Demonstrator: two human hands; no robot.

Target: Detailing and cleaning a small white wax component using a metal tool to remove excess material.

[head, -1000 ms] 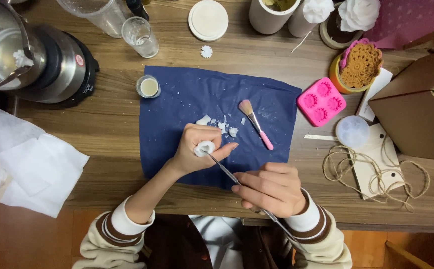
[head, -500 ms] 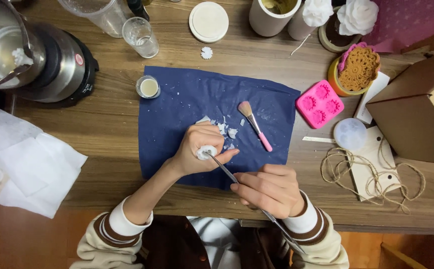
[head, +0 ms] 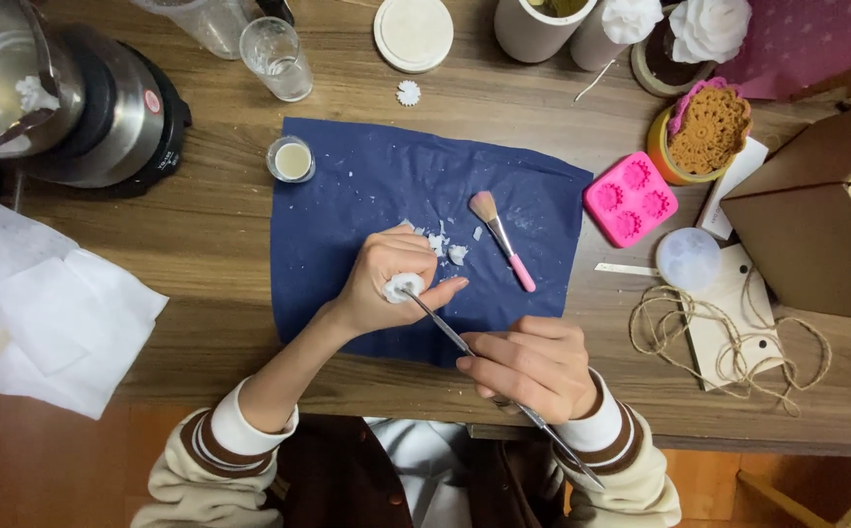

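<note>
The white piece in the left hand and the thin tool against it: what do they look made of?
White piece: probably wax or soap, matte; similar white flakes lie on the blue sheet beside the left hand. Thin tool in the right hand: apparently metal, slim, grey with a light sheen.

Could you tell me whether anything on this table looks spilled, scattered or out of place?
White shavings lie scattered on the dark blue cloth beside the left hand, which holds a small white piece. One small white flower shape sits alone on the bare table.
</note>
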